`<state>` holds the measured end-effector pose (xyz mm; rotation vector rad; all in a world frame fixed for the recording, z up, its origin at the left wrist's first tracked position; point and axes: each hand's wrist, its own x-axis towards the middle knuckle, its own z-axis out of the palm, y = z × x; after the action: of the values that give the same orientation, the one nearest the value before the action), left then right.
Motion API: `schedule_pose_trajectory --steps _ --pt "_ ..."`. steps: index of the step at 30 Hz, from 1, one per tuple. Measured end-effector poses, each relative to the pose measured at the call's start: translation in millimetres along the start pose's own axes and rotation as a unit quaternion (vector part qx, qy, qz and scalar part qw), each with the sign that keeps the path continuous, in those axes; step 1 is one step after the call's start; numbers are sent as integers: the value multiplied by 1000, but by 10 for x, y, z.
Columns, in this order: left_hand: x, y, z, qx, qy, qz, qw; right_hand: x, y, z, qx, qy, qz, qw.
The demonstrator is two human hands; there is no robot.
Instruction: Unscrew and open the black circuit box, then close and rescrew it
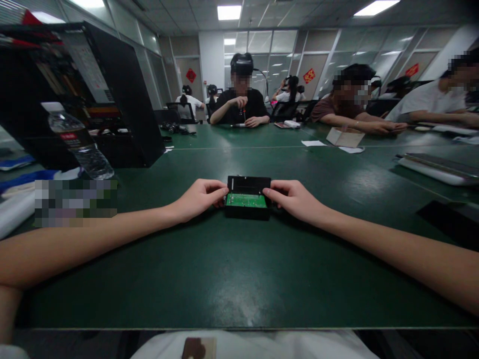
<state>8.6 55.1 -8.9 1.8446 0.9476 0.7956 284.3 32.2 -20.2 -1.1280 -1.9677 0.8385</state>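
A small black plastic case (247, 214) sits on the green table in front of me, with a green circuit board (246, 200) inside it. Its black cover (249, 185) is tilted up at the far side. My left hand (204, 194) pinches the cover's left end between thumb and fingers, the thumb at the near face. At the opposite end, my right hand (294, 197) grips the cover the same way. The fingertips behind the cover are partly hidden. Both forearms stretch in from the sides, low over the table.
A water bottle (80, 142) stands at the left beside a large black open-fronted box (123, 99). A small cardboard box (345, 136) and papers lie far right on the green table (239, 269). Several people sit around; one in black (239, 107) faces me.
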Motion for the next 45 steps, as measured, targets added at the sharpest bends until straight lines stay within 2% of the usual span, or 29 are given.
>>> schedule_pose_trajectory --steps 8,21,25,35,40,45 --pt "5 14 1 9 -3 -1 1000 9 -1 0 5 -9 -3 1000" --pt "4 -39 -8 10 -8 21 1000 -44 -91 20 37 10 -8 999" --pt "-8 -11 -4 3 0 20 1000 -50 -70 10 38 25 -5 999" --pt "-53 98 7 -6 9 34 999 -71 -89 -7 47 16 1 999" --pt "-68 124 8 2 9 46 999 -89 -119 -28 13 14 -61 998" --pt "-52 90 -12 25 3 82 996 -103 -130 -35 -77 19 -132 988"
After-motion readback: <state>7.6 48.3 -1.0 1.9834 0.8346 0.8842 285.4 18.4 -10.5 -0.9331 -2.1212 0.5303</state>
